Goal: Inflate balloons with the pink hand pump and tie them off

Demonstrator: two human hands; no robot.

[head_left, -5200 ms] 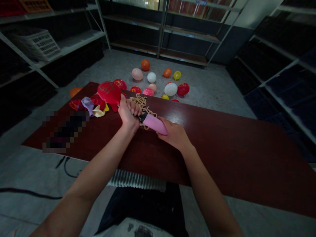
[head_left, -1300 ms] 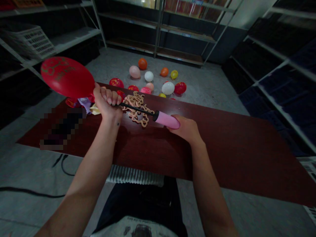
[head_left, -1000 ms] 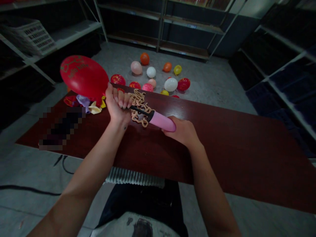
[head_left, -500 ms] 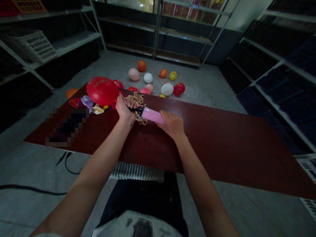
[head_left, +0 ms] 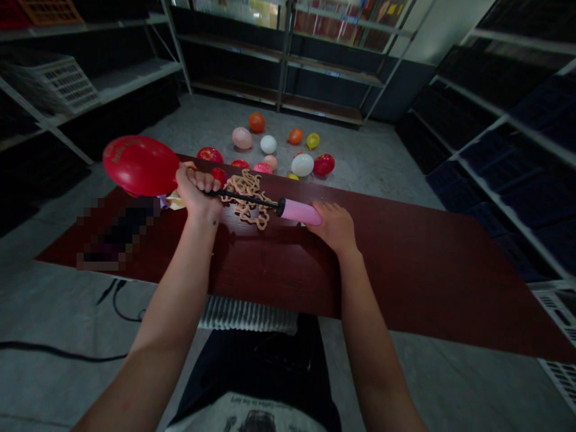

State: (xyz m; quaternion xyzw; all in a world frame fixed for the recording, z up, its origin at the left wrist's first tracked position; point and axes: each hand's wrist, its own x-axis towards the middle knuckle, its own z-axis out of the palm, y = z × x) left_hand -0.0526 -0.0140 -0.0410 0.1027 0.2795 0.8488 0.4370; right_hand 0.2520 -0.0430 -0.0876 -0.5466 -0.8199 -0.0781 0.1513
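Observation:
My left hand is closed around the neck of an inflated red balloon and one end of a hand balloon pump. The balloon bulges out to the left, with gold lettering on it. From that hand a thin black rod runs to the pump's pink barrel. Gripping the barrel's far end is my right hand. Under the rod lies a heap of tan, curly strands. Uninflated balloons lie left of my left hand, partly hidden by it and the red balloon.
The dark reddish-brown table spans the view. A blurred-out dark object lies at its left. Several inflated balloons, including a white one, rest on the floor beyond. Metal shelving stands behind and at both sides. A black cable crosses the floor.
My hands have moved apart, the left one leftward with the red balloon, the right one rightward with the barrel. A long stretch of black rod now shows between them.

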